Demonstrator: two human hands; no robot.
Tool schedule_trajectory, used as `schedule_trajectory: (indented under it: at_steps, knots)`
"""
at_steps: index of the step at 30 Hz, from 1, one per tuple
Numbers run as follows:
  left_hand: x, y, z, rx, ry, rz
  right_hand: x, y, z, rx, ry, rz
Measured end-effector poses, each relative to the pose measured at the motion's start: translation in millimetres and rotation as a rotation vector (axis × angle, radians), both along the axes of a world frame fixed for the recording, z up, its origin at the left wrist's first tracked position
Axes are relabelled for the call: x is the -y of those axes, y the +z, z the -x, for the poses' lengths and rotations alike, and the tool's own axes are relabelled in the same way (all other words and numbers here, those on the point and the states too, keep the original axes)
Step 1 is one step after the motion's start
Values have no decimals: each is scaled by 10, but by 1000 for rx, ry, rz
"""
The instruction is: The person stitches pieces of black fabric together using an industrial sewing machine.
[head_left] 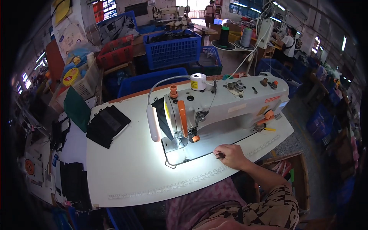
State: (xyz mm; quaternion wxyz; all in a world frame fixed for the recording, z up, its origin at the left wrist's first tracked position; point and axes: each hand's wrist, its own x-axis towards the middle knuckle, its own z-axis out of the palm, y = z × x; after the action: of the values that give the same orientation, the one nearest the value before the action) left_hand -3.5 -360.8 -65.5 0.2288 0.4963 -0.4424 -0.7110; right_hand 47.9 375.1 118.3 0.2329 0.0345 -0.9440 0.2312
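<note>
My right hand [230, 155] rests on the white sewing table [130, 172], just right of the lit needle plate. Its fingers are curled around a small dark tool, likely thread snips [220, 155]. The white sewing machine [230, 101] stands behind the hand, its lamp [153, 123] shining on the plate. My left hand is out of view. A stack of black fabric pieces [107, 124] lies at the table's left.
More dark fabric pieces [73, 182] sit at the table's left end, beside a green piece [78, 109]. Blue crates [172, 48] and a red basket [115, 51] stand behind the table. Another person [286, 44] works at the far right. Thread cones [224, 36] stand at the back.
</note>
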Motion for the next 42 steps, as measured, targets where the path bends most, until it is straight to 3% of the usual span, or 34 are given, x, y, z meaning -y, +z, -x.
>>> schedule_trajectory:
  at_steps: [8, 10, 11, 15, 18, 21, 24, 26, 28, 30, 35, 38, 42]
  knots:
    - [27, 457, -326, 204, 48, 285, -27, 12, -17, 13, 16, 35]
    - [913, -41, -672, 371, -84, 403, -10, 31, -15, 39, 33, 67]
    - [448, 469, -678, 344, 30, 385, -3, 12, -16, 15, 25, 53]
    - [405, 1079, -1093, -241, 77, 187, 7, -32, 3, 60, 36, 116]
    - [248, 1724, -1042, -502, -85, 409, 47, 4, 14, 73, 55, 137]
    - [130, 2290, -795, -550, -340, 452, 49, 19, -3, 81, 41, 139]
    - [-178, 2763, -265, -460, -707, 539, 69, 24, -27, 60, 52, 131]
    - [-290, 2886, 260, -323, -1059, 541, 67, 29, -33, 46, 59, 128]
    - [-494, 2837, 801, -185, -1230, 713, 73, 21, -32, 31, 66, 127]
    - [-245, 2640, 1409, 234, -1292, 642, 62, 14, -53, 47, 54, 111]
    - [-462, 3054, 1870, 460, -1439, 720, 87, 15, -44, 33, 25, 84]
    - [-317, 3080, 2028, 679, -1372, 1171, 77, 8, -30, 34, 26, 68]
    - [-155, 2997, 2016, 455, -1315, 1405, 82, -7, -18, 44, 27, 80]
